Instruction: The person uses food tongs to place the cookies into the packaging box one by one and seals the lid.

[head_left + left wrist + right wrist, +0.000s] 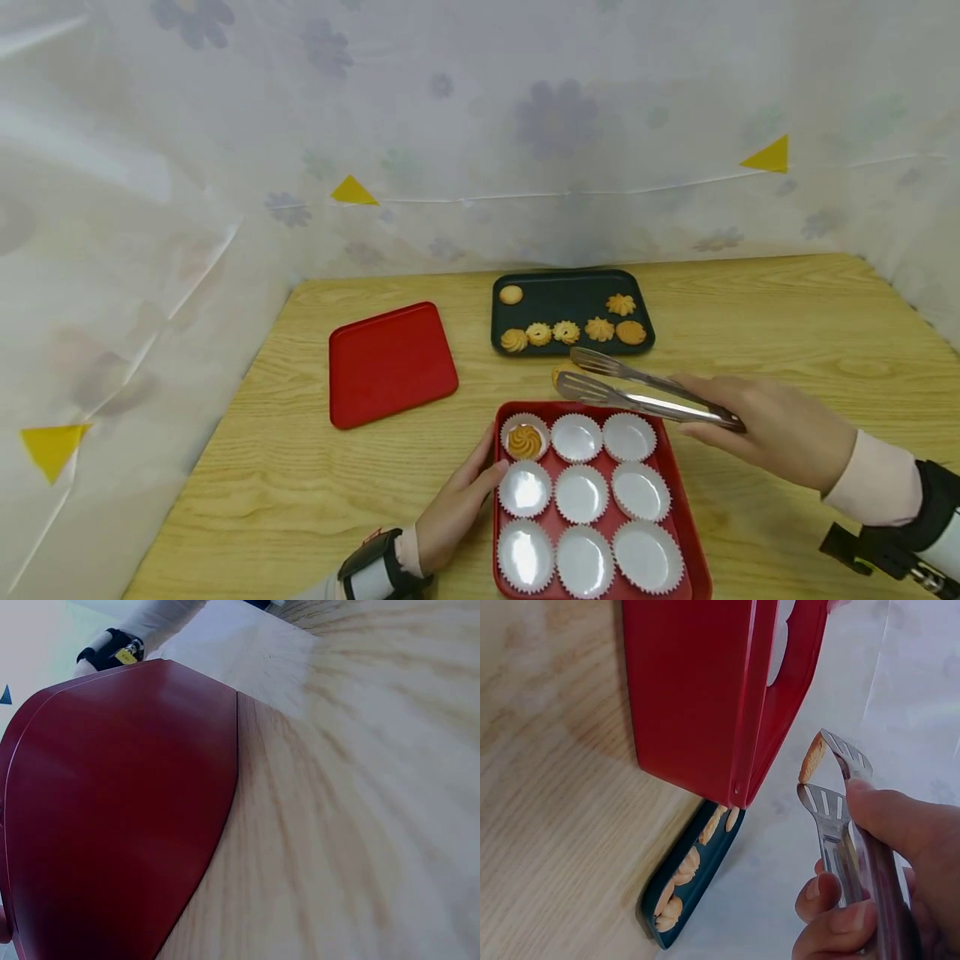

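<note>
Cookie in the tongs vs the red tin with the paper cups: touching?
Apart. Right wrist view shows it: pale background is visible between the cookie, held at the tips of the tongs, and the red tin.

A wooden table, light yellow-brown with a streaky grain point(787, 333), carried three pieces. At 12 o'clock, near the far edge, lay a dark green rectangular tray with rounded corners point(562, 302), its long sides running from 9 to 3 o'clock. At 10 o'clock lay a flat red tray point(393, 367), turned slightly askew. Toward 6 o'clock, closest to the viewer, sat a deeper red box point(688, 529), apart from both trays, with bare wood between.
</note>
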